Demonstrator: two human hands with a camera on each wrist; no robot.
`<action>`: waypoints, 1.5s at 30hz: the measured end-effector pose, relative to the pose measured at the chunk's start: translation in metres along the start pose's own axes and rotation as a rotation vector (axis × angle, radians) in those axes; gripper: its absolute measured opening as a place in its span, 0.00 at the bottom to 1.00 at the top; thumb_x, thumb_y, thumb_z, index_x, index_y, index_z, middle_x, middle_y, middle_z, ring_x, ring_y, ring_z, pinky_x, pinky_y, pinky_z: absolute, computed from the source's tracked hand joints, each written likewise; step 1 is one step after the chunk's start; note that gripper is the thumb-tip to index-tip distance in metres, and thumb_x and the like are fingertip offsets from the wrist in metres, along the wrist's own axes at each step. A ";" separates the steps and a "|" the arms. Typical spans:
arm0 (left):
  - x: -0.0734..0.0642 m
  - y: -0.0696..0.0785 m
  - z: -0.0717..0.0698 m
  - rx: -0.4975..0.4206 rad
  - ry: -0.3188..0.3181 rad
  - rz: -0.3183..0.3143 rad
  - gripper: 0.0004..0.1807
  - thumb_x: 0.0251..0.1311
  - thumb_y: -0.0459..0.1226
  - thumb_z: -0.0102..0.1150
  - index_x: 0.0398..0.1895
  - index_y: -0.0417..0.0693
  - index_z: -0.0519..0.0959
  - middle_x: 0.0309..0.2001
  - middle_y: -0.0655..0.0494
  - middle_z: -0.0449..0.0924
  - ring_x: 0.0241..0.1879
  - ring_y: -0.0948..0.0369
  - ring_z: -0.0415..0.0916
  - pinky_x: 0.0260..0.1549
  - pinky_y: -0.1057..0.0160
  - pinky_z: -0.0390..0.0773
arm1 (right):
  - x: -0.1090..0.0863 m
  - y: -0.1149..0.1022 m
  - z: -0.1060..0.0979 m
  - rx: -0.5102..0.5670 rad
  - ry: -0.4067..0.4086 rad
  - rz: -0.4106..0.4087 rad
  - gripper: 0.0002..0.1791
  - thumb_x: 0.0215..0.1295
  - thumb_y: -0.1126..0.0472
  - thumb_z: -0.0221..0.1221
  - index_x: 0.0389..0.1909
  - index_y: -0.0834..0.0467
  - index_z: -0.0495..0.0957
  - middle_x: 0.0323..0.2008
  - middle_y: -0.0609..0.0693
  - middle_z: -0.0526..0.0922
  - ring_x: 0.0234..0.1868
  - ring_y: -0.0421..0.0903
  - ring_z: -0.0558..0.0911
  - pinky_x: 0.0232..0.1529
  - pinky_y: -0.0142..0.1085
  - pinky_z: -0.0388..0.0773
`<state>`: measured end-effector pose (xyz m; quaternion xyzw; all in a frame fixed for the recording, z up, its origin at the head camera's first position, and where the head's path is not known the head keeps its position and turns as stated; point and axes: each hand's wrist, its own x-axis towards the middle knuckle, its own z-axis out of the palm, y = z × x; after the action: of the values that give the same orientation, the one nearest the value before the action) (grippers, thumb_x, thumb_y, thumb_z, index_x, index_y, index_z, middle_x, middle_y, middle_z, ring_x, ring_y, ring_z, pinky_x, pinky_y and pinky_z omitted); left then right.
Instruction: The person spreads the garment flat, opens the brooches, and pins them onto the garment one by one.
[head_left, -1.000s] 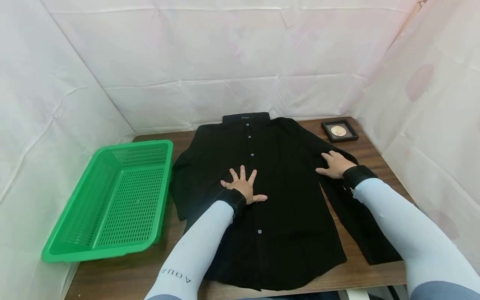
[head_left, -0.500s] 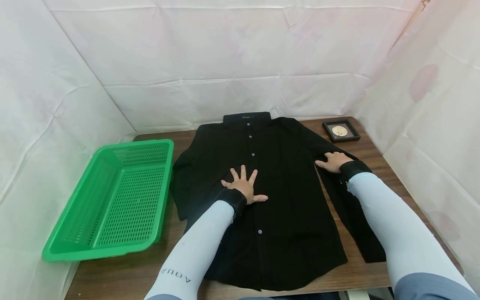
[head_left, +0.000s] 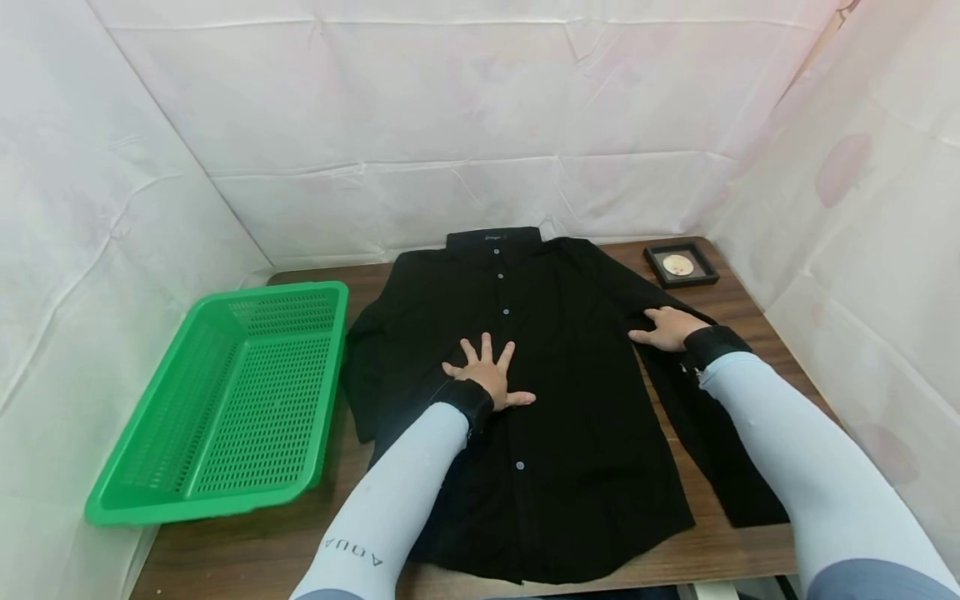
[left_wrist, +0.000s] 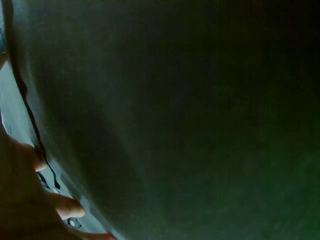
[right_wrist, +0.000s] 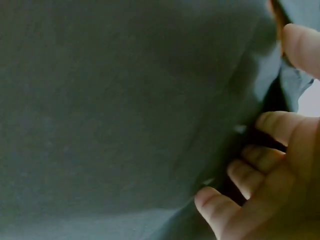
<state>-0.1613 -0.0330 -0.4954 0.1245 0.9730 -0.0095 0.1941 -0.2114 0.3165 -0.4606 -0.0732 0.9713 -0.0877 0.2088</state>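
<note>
A black button-up shirt (head_left: 592,433) lies face up and spread flat, its collar toward the back wall. My left hand (head_left: 487,375) rests palm down on its front beside the button line, fingers spread wide. Over at the upper part of the right-side sleeve (head_left: 712,450), my right hand (head_left: 667,327) touches the cloth near the armpit. Dark cloth fills most of the left wrist view, with fingertips (left_wrist: 67,205) at its lower left edge. Loosely bent fingers (right_wrist: 215,205) lie against the fabric in the right wrist view. The other sleeve's lower part is out of sight.
A green perforated plastic basket (head_left: 330,400) stands on the left of the wooden table (head_left: 225,558). At the back right corner sits a small black frame (head_left: 701,273) with a round pale disc inside. White sheeting (head_left: 465,100) encloses the back and both sides.
My right hand has shifted slightly left along the sleeve toward the shirt's body, its fingers drawn closer together. The left hand and the shirt's body stay in place.
</note>
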 end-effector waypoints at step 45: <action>0.011 0.003 0.005 0.004 0.040 0.008 0.58 0.44 0.79 0.42 0.77 0.69 0.38 0.76 0.45 0.29 0.71 0.33 0.33 0.52 0.24 0.55 | 0.026 -0.142 0.061 0.060 0.286 -0.002 0.51 0.58 0.30 0.56 0.74 0.57 0.54 0.73 0.66 0.47 0.73 0.65 0.46 0.59 0.71 0.51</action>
<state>-0.1684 -0.0280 -0.5036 0.1288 0.9762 -0.0083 0.1744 -0.1942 0.1649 -0.4974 -0.0547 0.9880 -0.1265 0.0704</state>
